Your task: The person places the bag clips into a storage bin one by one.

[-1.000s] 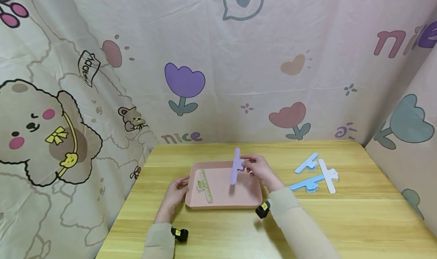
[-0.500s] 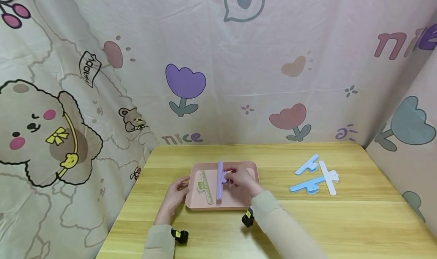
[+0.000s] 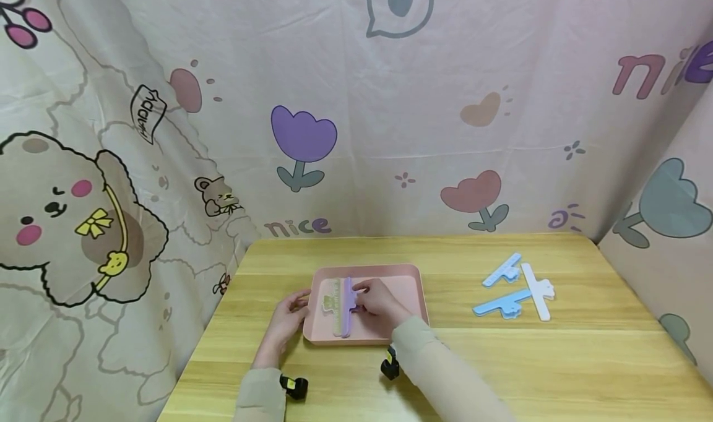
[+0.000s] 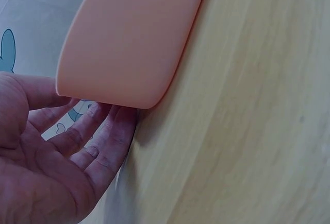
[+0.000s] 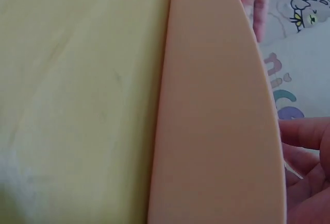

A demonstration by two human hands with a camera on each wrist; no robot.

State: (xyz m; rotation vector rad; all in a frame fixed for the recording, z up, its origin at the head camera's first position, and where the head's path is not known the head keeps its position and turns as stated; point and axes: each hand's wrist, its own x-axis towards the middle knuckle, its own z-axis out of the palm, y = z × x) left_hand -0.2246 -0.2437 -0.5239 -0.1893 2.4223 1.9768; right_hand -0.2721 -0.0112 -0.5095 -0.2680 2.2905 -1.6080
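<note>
In the head view, a pink tray lies on the table. My right hand reaches over it and pinches the handle of a purple bag clip. This clip stands upright in the image, right against a clear yellow-green bag clip in the tray's left half. My left hand touches the tray's left side with fairly straight fingers, as the left wrist view shows beside the tray wall. From the right wrist, the tray wall hides the clips and part of the right hand.
Right of the tray lie two blue bag clips and a white bag clip, its lower blue neighbour touching it. The wooden table ends at a patterned curtain behind and at the sides.
My right hand has carried the purple clip left and down into the tray, against the yellow-green clip. That clip has turned from slanted to nearly straight. The left hand has stayed put.
</note>
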